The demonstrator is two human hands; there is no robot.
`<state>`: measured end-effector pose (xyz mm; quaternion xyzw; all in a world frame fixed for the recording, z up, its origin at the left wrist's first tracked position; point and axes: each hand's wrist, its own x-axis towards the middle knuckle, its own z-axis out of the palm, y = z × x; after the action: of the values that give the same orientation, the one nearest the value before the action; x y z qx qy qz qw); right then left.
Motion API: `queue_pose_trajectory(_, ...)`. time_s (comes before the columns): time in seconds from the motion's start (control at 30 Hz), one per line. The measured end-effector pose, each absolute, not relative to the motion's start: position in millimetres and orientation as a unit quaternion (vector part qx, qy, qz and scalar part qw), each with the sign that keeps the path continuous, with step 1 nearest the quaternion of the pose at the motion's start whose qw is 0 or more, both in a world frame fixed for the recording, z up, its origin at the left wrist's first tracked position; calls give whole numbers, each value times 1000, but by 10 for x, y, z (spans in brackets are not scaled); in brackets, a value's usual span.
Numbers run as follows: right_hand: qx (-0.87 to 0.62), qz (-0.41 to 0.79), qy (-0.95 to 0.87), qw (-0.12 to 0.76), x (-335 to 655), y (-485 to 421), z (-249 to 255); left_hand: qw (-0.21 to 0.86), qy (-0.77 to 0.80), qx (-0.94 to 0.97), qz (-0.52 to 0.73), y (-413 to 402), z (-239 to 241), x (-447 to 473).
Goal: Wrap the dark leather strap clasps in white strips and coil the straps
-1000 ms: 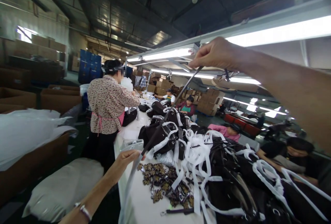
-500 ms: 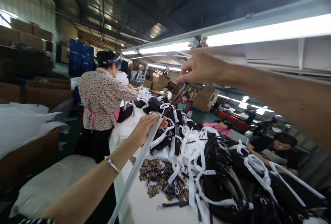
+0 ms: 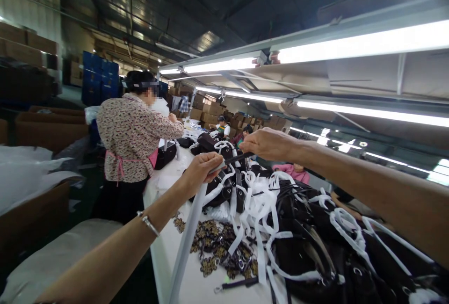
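The right hand [image 3: 268, 144], pinching a dark strap [image 3: 239, 157], has dropped closer to the left hand [image 3: 205, 166], which pinches a white wrap [image 3: 189, 234]; the strap now seems mostly covered.

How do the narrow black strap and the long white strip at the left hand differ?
The narrow black strap runs nearly level between the left hand and right hand; the long white strip slopes steeply down from the left hand. The black strap shows a short stretch; the white strip reaches the picture's bottom edge. Both are slender bands.
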<state>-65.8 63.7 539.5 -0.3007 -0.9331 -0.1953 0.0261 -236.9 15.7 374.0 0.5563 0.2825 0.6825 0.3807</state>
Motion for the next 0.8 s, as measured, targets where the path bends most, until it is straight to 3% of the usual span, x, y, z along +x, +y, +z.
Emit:
queue_pose_trajectory(0.17,-339,-258,-905,6,-648,722,5306,411,291,580,641,268,3732,-2249)
queue_pose_trajectory(0.4,-294,-123,-948,12,-725,681,5317,461,186,579,646,423,4035,-2013)
queue_pose_trajectory(0.57,-350,-121,-928,43,-523,627,5254,435,213,600,637,441,3935,-1975)
queue_pose_trajectory(0.8,-459,198,-850,165,-539,582,4859,427,125,611,655,562,3975,-1751)
